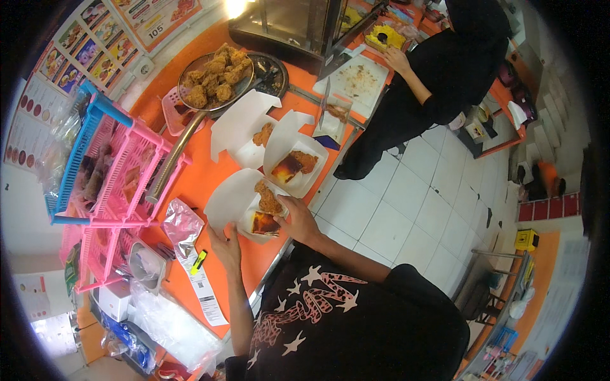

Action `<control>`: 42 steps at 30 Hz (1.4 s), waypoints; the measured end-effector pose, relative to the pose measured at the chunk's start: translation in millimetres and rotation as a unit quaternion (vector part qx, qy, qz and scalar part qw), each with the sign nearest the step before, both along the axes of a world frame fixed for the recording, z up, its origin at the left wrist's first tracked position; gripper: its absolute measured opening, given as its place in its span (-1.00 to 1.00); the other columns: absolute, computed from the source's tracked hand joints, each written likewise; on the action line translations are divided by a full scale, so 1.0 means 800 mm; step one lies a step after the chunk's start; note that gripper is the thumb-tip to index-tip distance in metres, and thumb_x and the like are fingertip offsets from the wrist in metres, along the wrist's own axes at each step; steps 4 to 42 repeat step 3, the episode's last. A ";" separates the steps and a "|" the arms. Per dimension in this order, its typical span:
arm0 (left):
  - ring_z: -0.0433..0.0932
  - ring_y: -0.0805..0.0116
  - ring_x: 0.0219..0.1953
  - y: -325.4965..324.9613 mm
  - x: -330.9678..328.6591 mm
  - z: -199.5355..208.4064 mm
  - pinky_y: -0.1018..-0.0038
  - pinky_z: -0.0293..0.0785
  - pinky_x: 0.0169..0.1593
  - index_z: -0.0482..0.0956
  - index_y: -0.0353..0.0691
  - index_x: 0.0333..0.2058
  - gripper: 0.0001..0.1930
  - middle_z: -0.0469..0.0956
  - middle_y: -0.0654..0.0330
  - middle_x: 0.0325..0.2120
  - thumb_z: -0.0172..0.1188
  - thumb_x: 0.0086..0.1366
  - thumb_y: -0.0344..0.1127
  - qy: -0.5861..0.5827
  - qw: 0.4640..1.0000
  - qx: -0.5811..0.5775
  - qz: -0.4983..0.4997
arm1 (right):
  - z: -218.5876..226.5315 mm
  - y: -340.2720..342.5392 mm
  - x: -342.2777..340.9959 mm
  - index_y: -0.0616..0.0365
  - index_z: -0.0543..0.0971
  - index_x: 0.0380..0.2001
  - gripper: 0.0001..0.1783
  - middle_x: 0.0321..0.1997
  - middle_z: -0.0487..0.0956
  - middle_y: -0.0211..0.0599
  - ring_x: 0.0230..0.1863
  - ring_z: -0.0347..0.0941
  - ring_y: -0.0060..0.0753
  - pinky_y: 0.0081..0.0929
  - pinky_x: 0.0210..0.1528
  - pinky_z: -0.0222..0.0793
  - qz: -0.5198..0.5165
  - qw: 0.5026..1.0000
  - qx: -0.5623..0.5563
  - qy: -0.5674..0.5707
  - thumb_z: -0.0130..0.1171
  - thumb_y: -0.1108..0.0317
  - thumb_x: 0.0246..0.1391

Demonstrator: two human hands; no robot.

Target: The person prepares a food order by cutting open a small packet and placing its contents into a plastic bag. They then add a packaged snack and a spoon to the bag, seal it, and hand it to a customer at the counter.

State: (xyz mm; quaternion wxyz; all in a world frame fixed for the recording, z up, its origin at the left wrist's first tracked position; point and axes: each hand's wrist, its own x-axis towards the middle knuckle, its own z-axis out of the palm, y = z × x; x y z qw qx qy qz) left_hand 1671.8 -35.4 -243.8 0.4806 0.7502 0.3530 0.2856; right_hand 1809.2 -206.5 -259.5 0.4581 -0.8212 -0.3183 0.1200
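An open white paper takeaway box [219, 198] is in front of me on the orange counter. It holds a piece of fried chicken [268, 200] and a clear packet of dark red-orange sauce [264, 223]. My left hand [226, 251] grips its near left edge, thumb and fingers at the cardboard. At the right wall, beside the chicken, my right hand [300, 223] is closed on the box; some fingertips are hidden. Just behind stands a second open box [279, 136] with chicken and a similar packet. A third box [232, 130] with chicken is farther back.
A long-handled strainer [171, 155] heaped with fried chicken [216, 76] rests at the back. Pink and blue plastic racks [114, 184] stand left, near a receipt [206, 295] and yellow highlighter [199, 261]. A co-worker in black [438, 82] works at the far right over a yellow-filled tray.
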 end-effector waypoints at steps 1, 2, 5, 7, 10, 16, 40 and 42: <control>0.41 0.05 0.12 0.016 -0.006 -0.023 0.32 0.29 0.18 0.23 -0.39 0.20 -0.37 0.39 -0.09 0.11 0.26 0.24 -0.26 0.013 1.000 -0.012 -0.004 | 0.006 -0.002 0.005 0.31 0.34 0.15 -0.32 0.18 0.38 0.08 0.23 0.25 0.05 -0.18 0.27 0.18 0.002 1.000 0.003 -0.013 0.31 0.28 -0.02; 0.41 0.05 0.12 0.027 -0.009 -0.034 0.32 0.28 0.19 0.23 -0.37 0.21 -0.37 0.40 -0.07 0.11 0.25 0.25 -0.25 0.029 0.999 -0.027 -0.010 | 0.011 -0.007 0.008 0.31 0.34 0.16 -0.32 0.18 0.38 0.07 0.24 0.24 0.05 -0.18 0.28 0.17 0.002 1.000 0.003 -0.024 0.31 0.28 -0.02; 0.41 0.05 0.12 0.025 -0.010 -0.048 0.32 0.28 0.19 0.23 -0.37 0.21 -0.37 0.40 -0.07 0.11 0.25 0.25 -0.25 0.029 0.999 -0.029 -0.008 | 0.009 -0.011 0.012 0.31 0.34 0.16 -0.32 0.18 0.38 0.07 0.24 0.24 0.05 -0.18 0.28 0.17 0.004 1.000 0.001 -0.024 0.31 0.28 -0.02; 0.41 0.05 0.12 0.025 -0.010 -0.048 0.32 0.28 0.19 0.23 -0.37 0.21 -0.37 0.40 -0.07 0.11 0.25 0.25 -0.25 0.029 0.999 -0.029 -0.008 | 0.009 -0.011 0.012 0.31 0.34 0.16 -0.32 0.18 0.38 0.07 0.24 0.24 0.05 -0.18 0.28 0.17 0.004 1.000 0.001 -0.024 0.31 0.28 -0.02; 0.41 0.05 0.12 0.025 -0.010 -0.048 0.32 0.28 0.19 0.23 -0.37 0.21 -0.37 0.40 -0.07 0.11 0.25 0.25 -0.25 0.029 0.999 -0.029 -0.008 | 0.009 -0.011 0.012 0.31 0.34 0.16 -0.32 0.18 0.38 0.07 0.24 0.24 0.05 -0.18 0.28 0.17 0.004 1.000 0.001 -0.024 0.31 0.28 -0.02; 0.41 0.05 0.12 0.025 -0.010 -0.048 0.32 0.28 0.19 0.23 -0.37 0.21 -0.37 0.40 -0.07 0.11 0.25 0.25 -0.25 0.029 0.999 -0.029 -0.008 | 0.009 -0.011 0.012 0.31 0.34 0.16 -0.32 0.18 0.38 0.07 0.24 0.24 0.05 -0.18 0.28 0.17 0.004 1.000 0.001 -0.024 0.31 0.28 -0.02; 0.41 0.05 0.12 0.025 -0.010 -0.048 0.32 0.28 0.19 0.23 -0.37 0.21 -0.37 0.40 -0.07 0.11 0.25 0.25 -0.25 0.029 0.999 -0.029 -0.008 | 0.009 -0.011 0.012 0.31 0.34 0.16 -0.32 0.18 0.38 0.07 0.24 0.24 0.05 -0.18 0.28 0.17 0.004 1.000 0.001 -0.024 0.31 0.28 -0.02; 0.41 0.05 0.12 0.025 -0.010 -0.048 0.32 0.28 0.19 0.23 -0.37 0.21 -0.37 0.40 -0.07 0.11 0.25 0.25 -0.25 0.029 0.999 -0.029 -0.008 | 0.009 -0.011 0.012 0.31 0.34 0.16 -0.32 0.18 0.38 0.07 0.24 0.24 0.05 -0.18 0.28 0.17 0.004 1.000 0.001 -0.024 0.31 0.28 -0.02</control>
